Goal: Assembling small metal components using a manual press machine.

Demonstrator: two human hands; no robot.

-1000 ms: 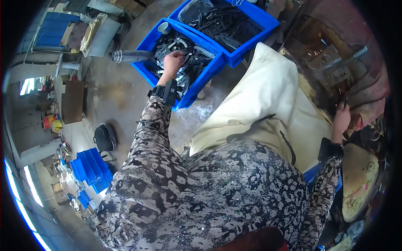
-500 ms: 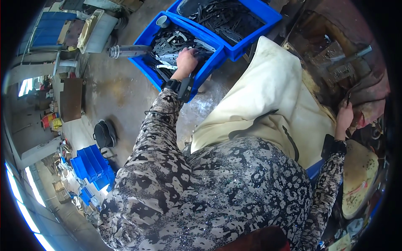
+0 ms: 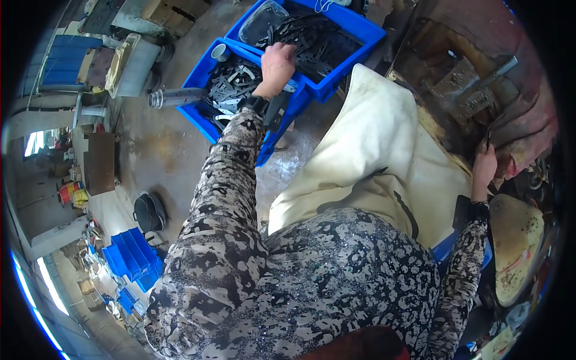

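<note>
My left hand [image 3: 278, 67] is above the divide between two blue bins, its fingers curled; what they hold, if anything, is hidden. Below it, the nearer blue bin [image 3: 191, 73] contains many flat, curved metal pieces [image 3: 231, 84], some grey, some shiny. Dark, similar pieces [image 3: 321, 45] fill the farther blue bin [image 3: 373, 41]. At the right, my right hand [image 3: 485, 165] is closed on a thin dark piece [image 3: 488, 138], beside a dark, stained work surface [image 3: 459, 78]. The piece is too small to name.
A cream cloth [image 3: 378, 126] covers my lap, with a dark strap on it. A clear bottle-like tube [image 3: 177, 97] juts from the near bin, where a pale cup [image 3: 221, 53] also stands. Leftward on the floor are a black container [image 3: 149, 211] and stacked blue bins [image 3: 133, 255].
My left hand has risen out of the nearer bin's pieces and moved right and away, toward the farther bin. My right hand stays at the work surface with the thin piece. The view has shifted slightly.
</note>
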